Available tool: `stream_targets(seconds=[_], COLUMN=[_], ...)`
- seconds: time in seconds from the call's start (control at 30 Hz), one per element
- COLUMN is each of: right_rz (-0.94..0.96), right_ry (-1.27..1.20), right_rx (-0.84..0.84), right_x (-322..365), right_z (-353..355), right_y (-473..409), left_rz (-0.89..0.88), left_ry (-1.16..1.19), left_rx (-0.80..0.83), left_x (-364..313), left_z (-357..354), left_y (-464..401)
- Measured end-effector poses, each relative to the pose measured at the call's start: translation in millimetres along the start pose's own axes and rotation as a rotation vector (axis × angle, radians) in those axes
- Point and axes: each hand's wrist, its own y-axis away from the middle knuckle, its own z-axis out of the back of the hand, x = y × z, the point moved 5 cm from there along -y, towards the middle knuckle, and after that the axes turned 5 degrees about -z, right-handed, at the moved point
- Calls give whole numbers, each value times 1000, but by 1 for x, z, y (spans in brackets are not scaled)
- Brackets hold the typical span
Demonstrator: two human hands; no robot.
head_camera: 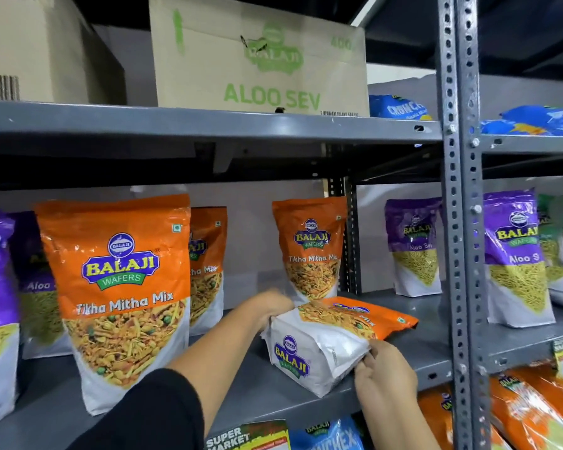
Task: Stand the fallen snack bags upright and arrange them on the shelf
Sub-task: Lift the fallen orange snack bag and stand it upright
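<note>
One bag [335, 336] down, flat on the shelf [257, 391] near the front edge, white base toward the camera, orange top pointing back and right toward the post [462, 222]. Both hands on it: left hand [273, 303] curled over the far left side, fingers partly blurred; right hand [382, 373] pinching the lower right corner of the base between thumb and fingertips.

To raise it well: keep the base planted as a pivot, lift from the top end rather than dragging. Slide the left hand further toward the orange seal, swing that end up and forward, steady the base with the right. Spread the gusset flat before letting go, or likely to topple again. Watch the upright bag [309, 248] just behind; touching or only close, cannot tell, and a careless swing could knock it. Set label outward, in line with the front bag [117, 297] to the left, filling the gap between them.
</note>
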Motion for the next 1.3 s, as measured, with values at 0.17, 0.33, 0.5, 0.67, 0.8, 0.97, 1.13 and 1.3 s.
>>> stream_targets(seconds=[0.17, 0.33, 0.5, 0.67, 0.8, 0.97, 1.13, 1.3], right_rz=[-84, -160, 27, 178, 211, 227, 198, 190], right_ry=[-21, -15, 165, 250, 314, 454, 548, 658], right_rx=[63, 153, 347, 412, 404, 388, 320, 309], right_x=[-10, -19, -12, -9, -7, 6, 15, 17], right_z=[1, -9, -36, -57, -62, -73, -84, -84], right_y=[7, 19, 37, 59, 54, 34, -19, -61], left_rz=[-153, -310, -422, -446, -442, -311, -173, -27], left_ry=[259, 446, 705, 919, 975, 1027, 1044, 1104], left_rx=[-235, -474, -747, -913, -970, -864, -763, -747], left_x=[4, 15, 39, 58, 64, 66, 59, 56], left_z=[10, 29, 40, 37, 32, 15, 2, -14], left_y=[1, 57, 119, 152, 155, 128, 80, 50])
